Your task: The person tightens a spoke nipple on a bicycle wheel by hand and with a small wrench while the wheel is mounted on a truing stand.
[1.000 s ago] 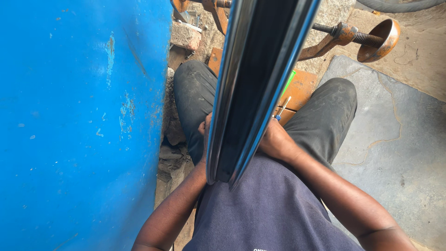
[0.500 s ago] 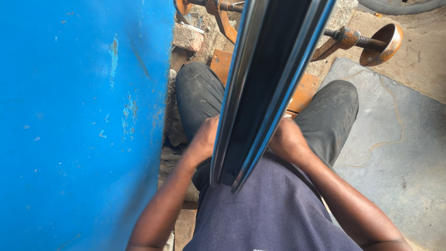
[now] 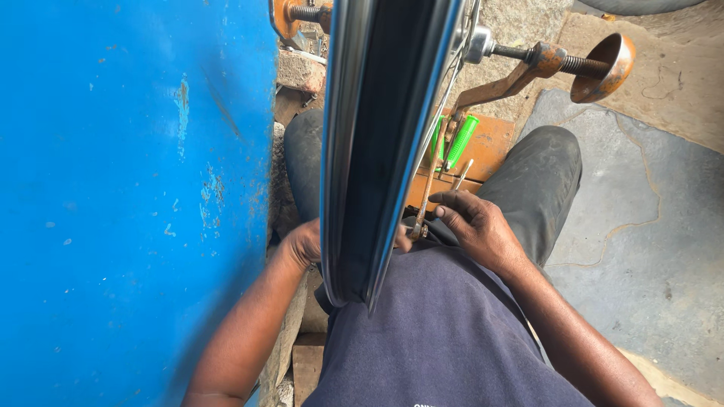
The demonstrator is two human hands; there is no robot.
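Chrome wheel rim point(image 3: 377, 151) stands upright over your lap, between your hands. Your left hand point(image 3: 302, 243) presses its near left side; whether that grip is closed is hidden. Your right hand point(image 3: 471, 226), fingers curled loosely, touches a spoke point(image 3: 428, 185) right of the rim. Beyond, a green handle point(image 3: 461, 140).

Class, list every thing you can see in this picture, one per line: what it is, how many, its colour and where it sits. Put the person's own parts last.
Wheel rim: one, shiny chrome with dark channel, upright at centre, between the knees.
Wall or panel: one, blue, chipped, filling the left side.
Stand arm with threaded screw and cup: one, rusty orange, upper right.
Green-handled tool: one, green, on the orange board behind the rim.
Orange board: one, on the ground between the legs.
Stone floor: grey, right side.
Trousers: dark grey.
Shirt: navy, bottom centre.
Left hand: against the rim's left edge.
Right hand: beside the rim, fingers at a small fitting.
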